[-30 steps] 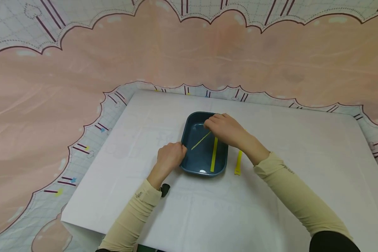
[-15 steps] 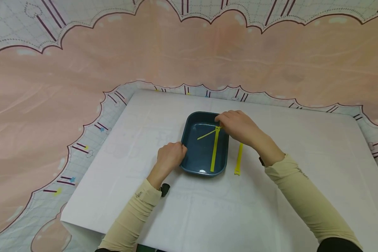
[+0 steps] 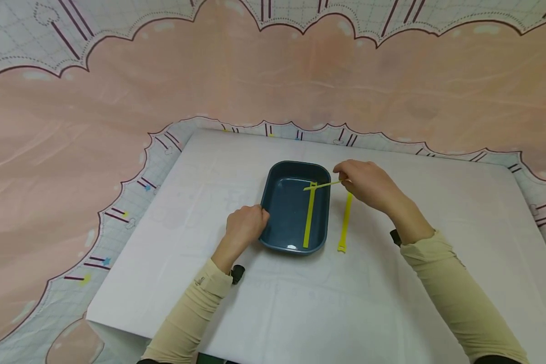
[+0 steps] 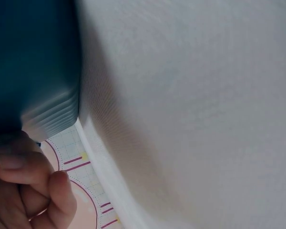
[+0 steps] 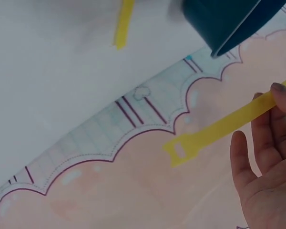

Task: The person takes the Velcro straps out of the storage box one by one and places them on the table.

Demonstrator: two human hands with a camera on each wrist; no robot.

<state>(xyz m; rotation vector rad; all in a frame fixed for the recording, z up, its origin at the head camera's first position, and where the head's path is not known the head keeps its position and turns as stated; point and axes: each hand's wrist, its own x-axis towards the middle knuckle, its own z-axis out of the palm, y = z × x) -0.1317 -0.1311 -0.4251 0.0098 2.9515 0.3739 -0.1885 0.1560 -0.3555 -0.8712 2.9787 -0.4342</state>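
My left hand grips the left rim of a dark blue rectangular tray. In the left wrist view, curled fingers show beneath the tray's ribbed corner. Beyond the tray's right rim, my right hand pinches a yellow cable strap between thumb and fingers. The right wrist view shows that held cable strap, its slotted head hanging out past the palm. From the head view its other end reaches over the tray. A second yellow cable strap lies lengthwise inside the tray.
To the right of the tray, another yellow cable strap lies on the white table, partly below my right hand. Patterned cloth surrounds the table's far and left edges.
My right hand has moved right, from over the tray to beyond its right rim, drawing the pinched cable strap along. The left hand and the tray have stayed in place.
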